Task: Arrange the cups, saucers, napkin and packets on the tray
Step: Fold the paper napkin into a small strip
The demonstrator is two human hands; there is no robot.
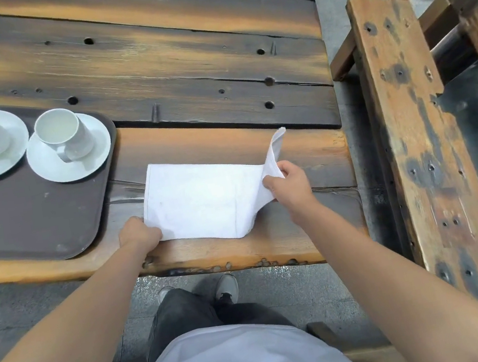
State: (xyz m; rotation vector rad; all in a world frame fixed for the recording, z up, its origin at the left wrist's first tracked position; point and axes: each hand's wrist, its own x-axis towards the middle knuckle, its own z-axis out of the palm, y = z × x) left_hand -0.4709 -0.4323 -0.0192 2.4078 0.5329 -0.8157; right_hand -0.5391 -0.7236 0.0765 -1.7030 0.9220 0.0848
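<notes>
The white napkin [203, 201] lies on the table [178, 63] just right of the tray [31, 223], long axis left to right — the left hand [138, 235], nearer the tray, pinches its near-left corner while the right hand [291, 184] pinches the lifted right flap.

left grip [138, 235]: curled, knuckles up | right grip [291, 186]: thumb-to-finger pinch | both arms [99, 301]: stretched forward

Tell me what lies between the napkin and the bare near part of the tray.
Nothing visible. The napkin, held by the left hand and right hand, lies on the table right of the tray; the cups on saucers sit on its far part, off that path.
</notes>
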